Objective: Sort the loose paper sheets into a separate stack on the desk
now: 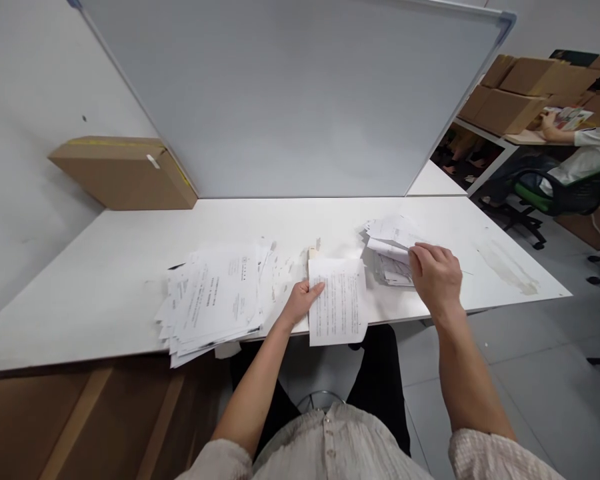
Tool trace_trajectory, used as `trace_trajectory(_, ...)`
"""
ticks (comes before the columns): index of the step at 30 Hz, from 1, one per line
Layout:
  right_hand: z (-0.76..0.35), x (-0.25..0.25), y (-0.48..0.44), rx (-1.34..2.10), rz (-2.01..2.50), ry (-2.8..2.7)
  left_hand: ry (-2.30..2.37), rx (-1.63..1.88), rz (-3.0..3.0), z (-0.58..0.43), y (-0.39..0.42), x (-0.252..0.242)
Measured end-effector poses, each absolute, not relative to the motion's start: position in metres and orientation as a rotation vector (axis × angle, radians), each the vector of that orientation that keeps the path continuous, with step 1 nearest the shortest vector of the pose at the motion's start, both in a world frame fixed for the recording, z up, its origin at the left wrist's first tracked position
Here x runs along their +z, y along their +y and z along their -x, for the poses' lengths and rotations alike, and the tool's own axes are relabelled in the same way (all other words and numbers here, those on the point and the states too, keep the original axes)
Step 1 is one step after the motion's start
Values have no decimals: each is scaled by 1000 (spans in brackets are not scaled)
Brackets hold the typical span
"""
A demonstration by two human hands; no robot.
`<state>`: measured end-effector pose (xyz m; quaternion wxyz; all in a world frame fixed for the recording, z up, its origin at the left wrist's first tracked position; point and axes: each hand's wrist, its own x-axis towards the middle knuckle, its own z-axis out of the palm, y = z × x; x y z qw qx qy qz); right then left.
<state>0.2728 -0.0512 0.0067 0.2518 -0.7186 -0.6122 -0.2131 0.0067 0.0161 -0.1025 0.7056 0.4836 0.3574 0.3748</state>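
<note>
My left hand [304,301] grips a printed sheet of paper [339,303] by its left edge, thumb on top; whether more sheets lie under it I cannot tell. The sheet's lower end reaches past the table's front edge. My right hand [436,275] is closed at the stack of papers [395,230] on the right, pinching the edge of a curled sheet [390,249] that lifts off the stack. Its fingertips are partly hidden. Left of my left hand lies a larger, fanned pile of printed sheets [215,293]. A small beige piece [312,253] shows behind the held sheet.
A whiteboard [300,100] stands along the back of the white table [115,280]. A cardboard box [130,173] leans at the back left. Far right, a person [590,150] sits on a chair by stacked cardboard boxes [510,107]. Dark marks dot the tabletop.
</note>
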Motion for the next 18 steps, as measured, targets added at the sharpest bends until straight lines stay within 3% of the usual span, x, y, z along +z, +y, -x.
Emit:
trace_trajectory(4, -250, 46, -94, -247, 1636, -1529, 796, 836, -1081, -6, 16, -104)
trace_trajectory(8, -244, 48, -102, 320, 1343, -1130, 770, 855, -1107, -6, 15, -104)
trace_trajectory(12, -232, 7, -69, 654, 1438, -1026, 773, 843, -1095, -6, 15, -103)
trace_trajectory(18, -218, -68, -42, 780, 1688, -977, 746, 910, -1034, -8, 17, -103)
